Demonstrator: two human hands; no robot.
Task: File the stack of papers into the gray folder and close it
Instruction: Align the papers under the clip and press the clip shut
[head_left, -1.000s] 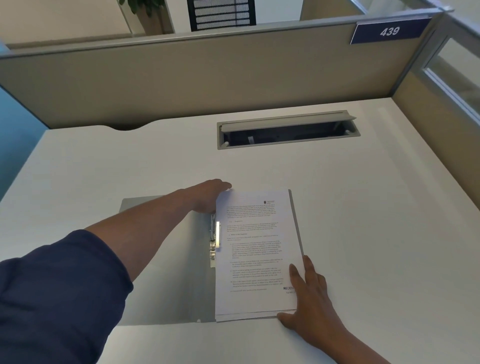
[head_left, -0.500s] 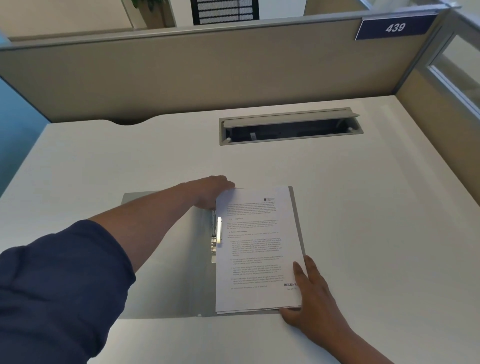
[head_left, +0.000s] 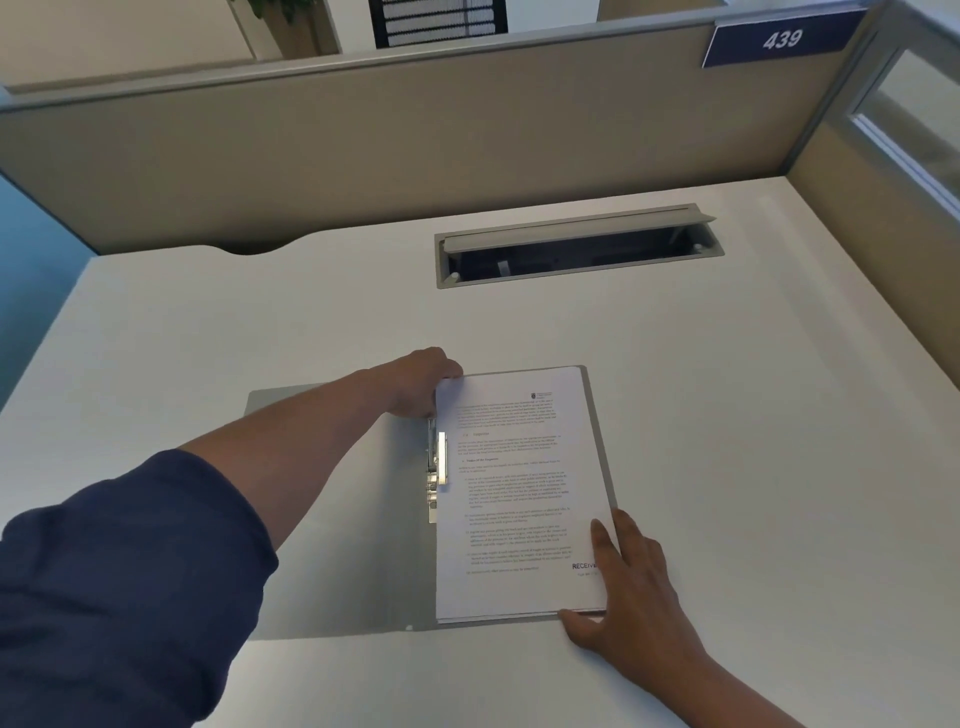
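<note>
The gray folder (head_left: 358, 551) lies open flat on the white desk, its left cover under my left forearm. A stack of printed white papers (head_left: 514, 493) rests on the folder's right half, beside the metal clip (head_left: 435, 470) at the spine. My left hand (head_left: 421, 382) reaches across and grips the stack's top left corner, fingers curled at the paper edge. My right hand (head_left: 631, 587) lies at the stack's bottom right corner, fingers spread over the sheet and thumb at the bottom edge.
A gray cable tray (head_left: 576, 244) with its lid raised is set into the desk behind the folder. Beige partition walls (head_left: 415, 145) close off the back and right, with a blue "439" sign (head_left: 782, 39) at top right.
Both hands stay at the same corners of the stack. The papers and folder have barely shifted; only the view has tilted slightly.
</note>
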